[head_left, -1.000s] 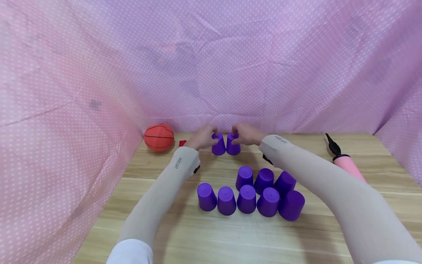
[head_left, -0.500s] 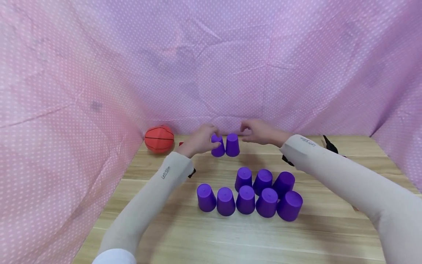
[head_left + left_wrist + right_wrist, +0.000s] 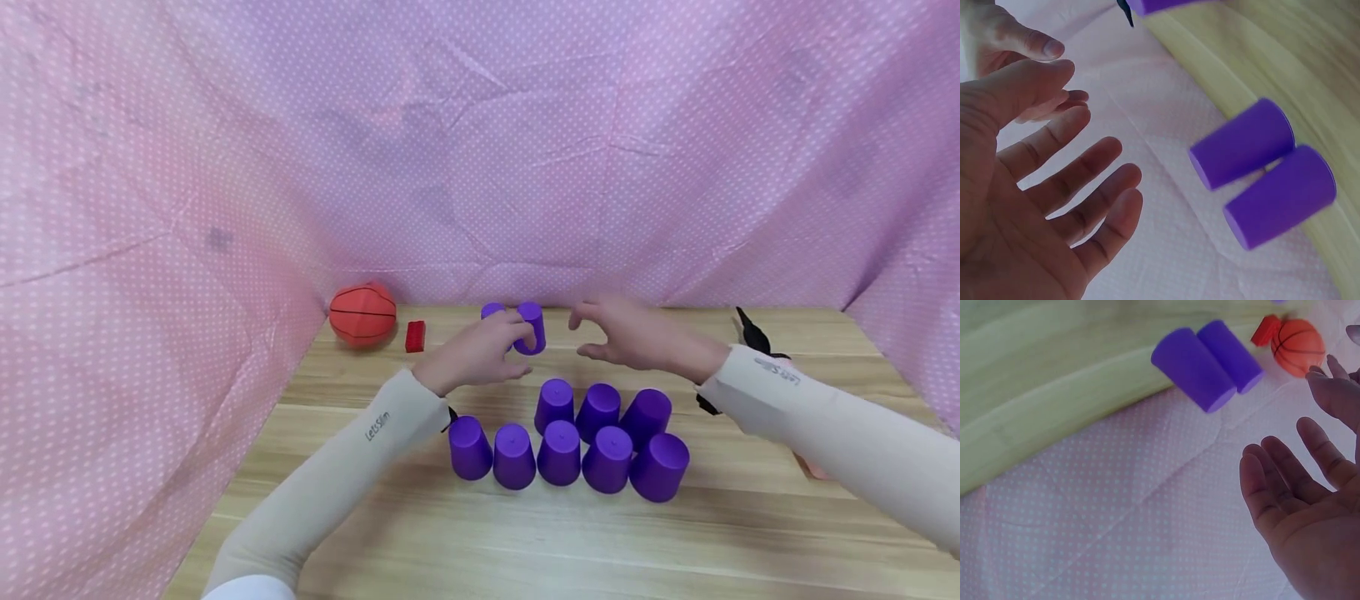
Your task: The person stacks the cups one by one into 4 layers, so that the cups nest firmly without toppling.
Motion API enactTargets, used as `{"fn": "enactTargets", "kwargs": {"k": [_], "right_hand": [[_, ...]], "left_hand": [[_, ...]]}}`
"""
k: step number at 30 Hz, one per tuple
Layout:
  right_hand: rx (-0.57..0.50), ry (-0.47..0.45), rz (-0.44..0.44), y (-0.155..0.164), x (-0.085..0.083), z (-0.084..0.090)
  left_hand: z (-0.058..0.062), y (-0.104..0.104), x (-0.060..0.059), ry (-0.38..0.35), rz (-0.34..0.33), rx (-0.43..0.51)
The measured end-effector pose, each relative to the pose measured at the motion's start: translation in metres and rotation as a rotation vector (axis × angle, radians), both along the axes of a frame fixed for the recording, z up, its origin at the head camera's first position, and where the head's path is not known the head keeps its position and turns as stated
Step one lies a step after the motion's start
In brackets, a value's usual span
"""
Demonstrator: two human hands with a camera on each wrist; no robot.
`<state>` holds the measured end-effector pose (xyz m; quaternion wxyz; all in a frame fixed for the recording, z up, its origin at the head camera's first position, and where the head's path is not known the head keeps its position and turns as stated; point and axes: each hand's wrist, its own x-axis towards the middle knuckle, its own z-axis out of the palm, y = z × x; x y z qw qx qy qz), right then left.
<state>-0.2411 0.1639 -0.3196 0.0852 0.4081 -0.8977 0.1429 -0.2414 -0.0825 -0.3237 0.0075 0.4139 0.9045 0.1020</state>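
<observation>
Two purple cups stand upside down side by side at the back of the table: the left cup [image 3: 492, 309] is mostly behind my left hand [image 3: 487, 348], and the right cup [image 3: 531, 317] is partly covered by it. In the left wrist view that hand has its fingers spread and holds nothing, apart from both cups [image 3: 1244, 145]. My right hand [image 3: 637, 333] hovers to the right of the pair, fingers loosely bent around nothing. Nearer to me, several more upside-down purple cups [image 3: 559, 454] form two rows, a shorter one [image 3: 556, 403] behind a longer one.
A red basketball-patterned ball [image 3: 362, 314] lies at the back left, beside a small red block [image 3: 416, 336]. On the right, a pump with a black nozzle [image 3: 753, 332] is partly hidden under my right forearm. Pink dotted cloth [image 3: 480, 167] hangs behind the wooden table [image 3: 480, 550].
Both hands have come away from the two back cups. My right hand moved right and toward me; my left hand moved slightly right and nearer. The cups stayed put.
</observation>
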Motion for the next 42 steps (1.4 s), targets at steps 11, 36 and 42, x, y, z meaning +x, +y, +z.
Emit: {"fn": "enactTargets", "kwargs": {"k": [11, 36, 42], "right_hand": [[0.004, -0.010, 0.059, 0.011, 0.048, -0.019], [-0.011, -0.012, 0.010, 0.024, 0.059, -0.049], [-0.034, 0.008, 0.017, 0.024, 0.058, -0.053]], "left_hand": [[-0.012, 0.015, 0.020, -0.078, -0.078, -0.085], [-0.017, 0.046, 0.024, -0.124, -0.012, -0.263], [-0.019, 0.049, 0.022, -0.128, -0.006, -0.260]]}}
